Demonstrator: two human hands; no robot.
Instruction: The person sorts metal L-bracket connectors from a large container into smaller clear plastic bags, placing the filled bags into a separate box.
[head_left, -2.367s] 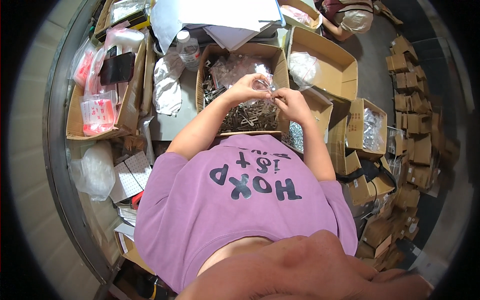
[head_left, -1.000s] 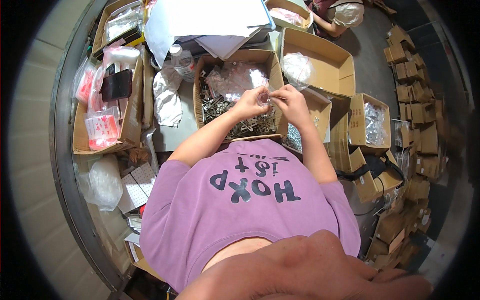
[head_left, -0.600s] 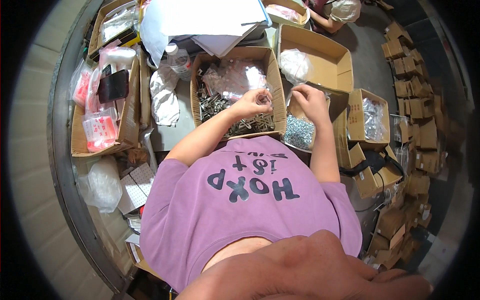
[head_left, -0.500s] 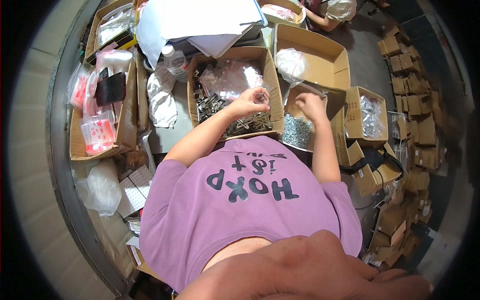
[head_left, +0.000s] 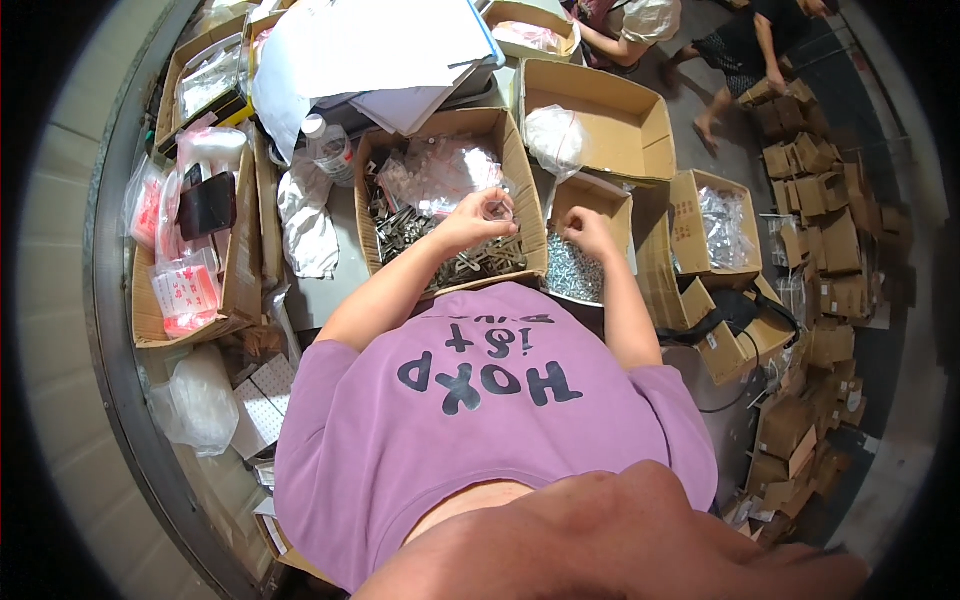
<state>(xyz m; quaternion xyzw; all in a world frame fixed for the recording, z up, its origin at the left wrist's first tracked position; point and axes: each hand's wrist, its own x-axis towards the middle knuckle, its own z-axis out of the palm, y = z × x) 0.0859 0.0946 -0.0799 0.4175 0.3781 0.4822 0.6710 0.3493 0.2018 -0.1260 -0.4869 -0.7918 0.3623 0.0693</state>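
Observation:
My left hand (head_left: 468, 222) is curled round a small clear round thing (head_left: 497, 209), perhaps plastic; its exact kind cannot be told. Below that hand is a cardboard box (head_left: 536, 215) holding dark flat metal pieces (head_left: 405, 235) and a heap of clear plastic bags (head_left: 445, 172). My right hand (head_left: 590, 233) hovers at a smaller carton (head_left: 612, 200) of small silvery screws (head_left: 574, 270). Its fingers are drawn together and pointing down at the screws; whatever lies between the fingertips is too small to make out.
Behind the screws stands a larger carton (head_left: 640, 125) with a white plastic bag (head_left: 557, 138) at its corner. Papers (head_left: 370, 50) and a water bottle (head_left: 328, 150) lie farther back. At left, a phone (head_left: 207, 205) rests on a packed carton. Two other people are at the far right.
My right hand has lowered slightly toward the screws, its fingers drawn together. My left hand keeps the clear round thing over the box. Another person has come into view at the far right.

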